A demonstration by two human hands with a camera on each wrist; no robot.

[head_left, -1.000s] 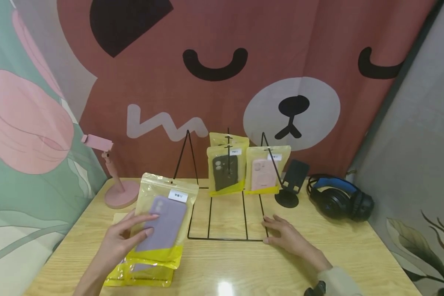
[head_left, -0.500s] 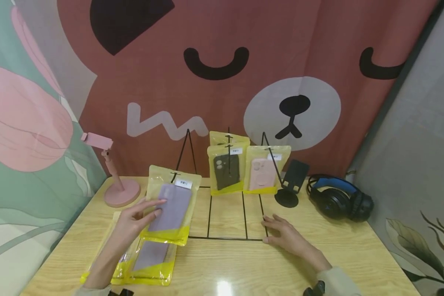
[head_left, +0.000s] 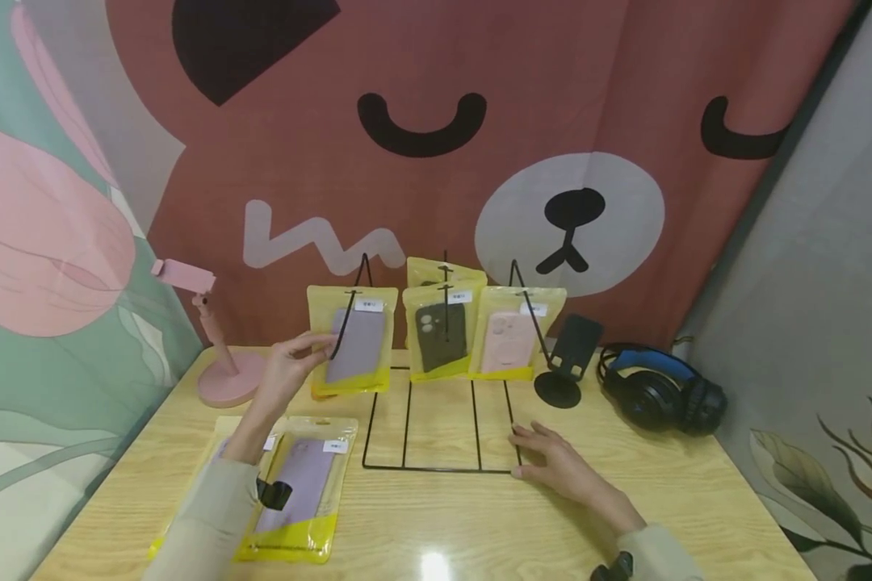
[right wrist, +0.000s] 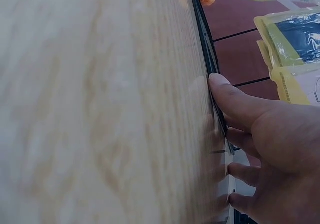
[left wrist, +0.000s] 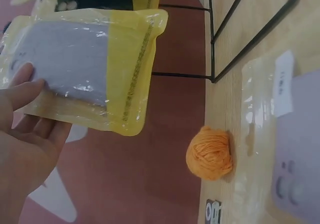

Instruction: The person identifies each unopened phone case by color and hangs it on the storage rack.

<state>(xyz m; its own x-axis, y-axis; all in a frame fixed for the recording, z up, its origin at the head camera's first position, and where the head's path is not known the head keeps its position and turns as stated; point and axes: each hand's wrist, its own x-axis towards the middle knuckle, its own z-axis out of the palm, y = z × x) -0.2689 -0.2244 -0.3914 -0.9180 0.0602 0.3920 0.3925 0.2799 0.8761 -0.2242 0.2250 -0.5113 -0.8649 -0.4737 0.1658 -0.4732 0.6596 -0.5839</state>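
My left hand point(head_left: 294, 363) pinches the left edge of a yellow-bordered clear bag with a lilac phone case point(head_left: 358, 347). Its top hole is on the left hook of a black wire display rack point(head_left: 439, 468); in the left wrist view the thumb point(left wrist: 30, 86) lies on the bag's front, the other fingers behind it. My right hand point(head_left: 563, 468) touches the front right corner of the rack's base, thumb point(right wrist: 225, 86) against the wire. Bagged cases hang from the other hooks: a black one point(head_left: 442, 335) in the middle, with another bag behind, and a pink one point(head_left: 509, 343) on the right.
More bagged lilac cases point(head_left: 301, 484) lie on the table at front left, partly under my left forearm. A pink phone stand point(head_left: 221, 347) stands at back left, a black phone stand point(head_left: 574, 355) and headphones point(head_left: 661, 395) at right. An orange yarn ball point(left wrist: 210, 154) sits behind the hanging bag.
My left hand has carried the lilac-case bag up and back along the left hook, away from the bags on the table. The right hand has stayed at the rack's corner.
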